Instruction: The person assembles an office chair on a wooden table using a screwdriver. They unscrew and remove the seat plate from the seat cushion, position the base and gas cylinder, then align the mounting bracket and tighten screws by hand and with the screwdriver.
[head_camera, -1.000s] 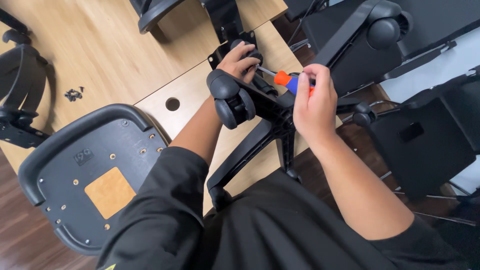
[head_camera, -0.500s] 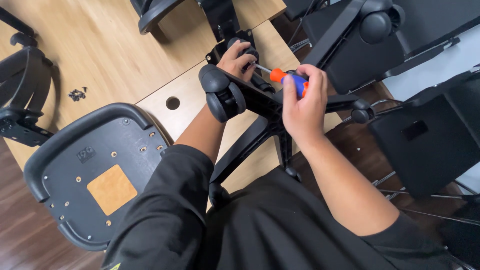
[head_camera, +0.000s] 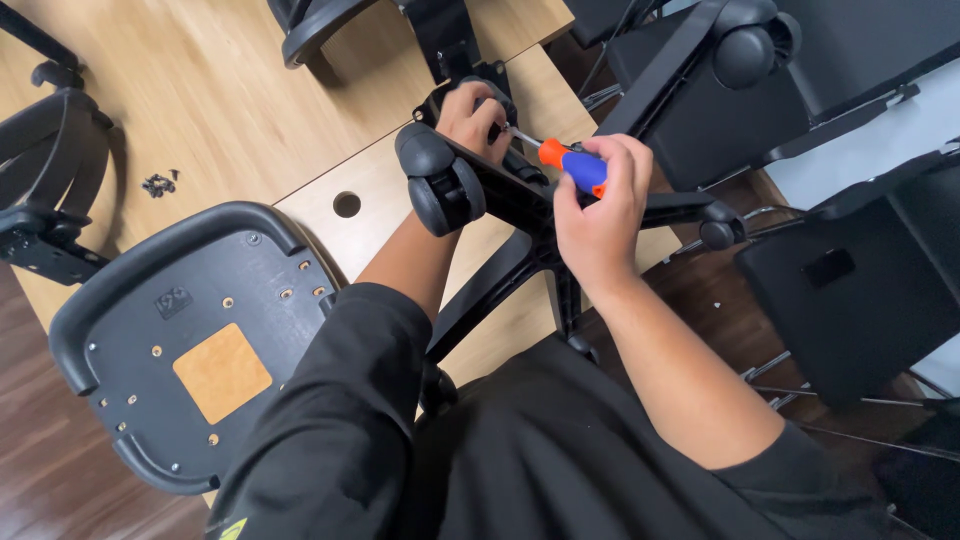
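The right hand is clamped around the orange and blue handle of a screwdriver, fingers wrapped tight so that only the upper end of the handle and the thin metal shaft show. The screwdriver's long axis runs from about four o'clock at the handle up to ten o'clock at the tip, and the tip ends right beside the fingers of the left hand. The left hand is closed over a black bracket at the top of a black chair base, gripping it; what the fingers press on underneath is hidden. So the bracket lies at ten o'clock from the right hand, near it, with the shaft bridging the gap, and the left hand is the one touching it. The chair base lies tilted across the wooden counter, its spokes spreading toward the person's lap; one caster wheel sits just at seven o'clock from the left hand, and another caster stands at three o'clock from the right hand. At eight o'clock, well apart from both hands, a black chair seat lies bottom up with a tan square patch in its middle. A small pile of dark screws rests on the counter at nine o'clock.
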